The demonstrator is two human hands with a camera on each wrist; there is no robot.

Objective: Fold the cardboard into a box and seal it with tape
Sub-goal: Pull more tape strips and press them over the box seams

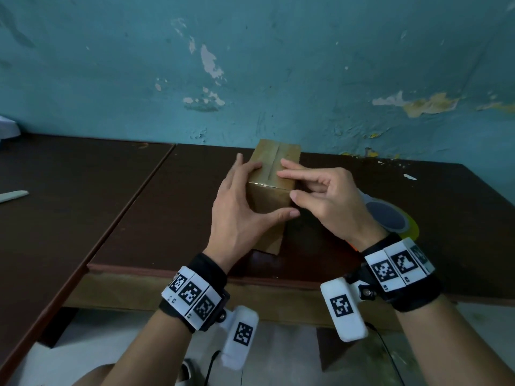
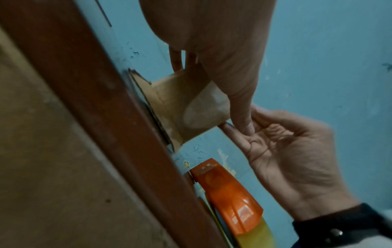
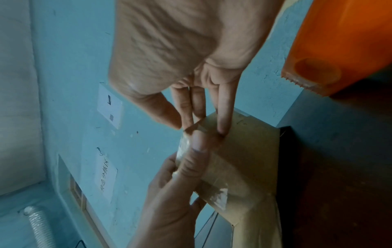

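Your left hand point(image 1: 237, 210) grips the near end of the box point(image 1: 274, 174), fingers laid over its top left edge and thumb pressed flat across the front face, while your right hand point(image 1: 326, 196) rests straight fingertips on the top beside the centre seam, its other fingers loosely curled and holding nothing. The box stands on the dark wooden table point(image 1: 139, 204), near its front edge, with clear tape point(image 3: 220, 196) stuck down its front face. Just right of your right wrist lies the tape dispenser point(image 2: 229, 196), orange-bladed with a yellow roll.
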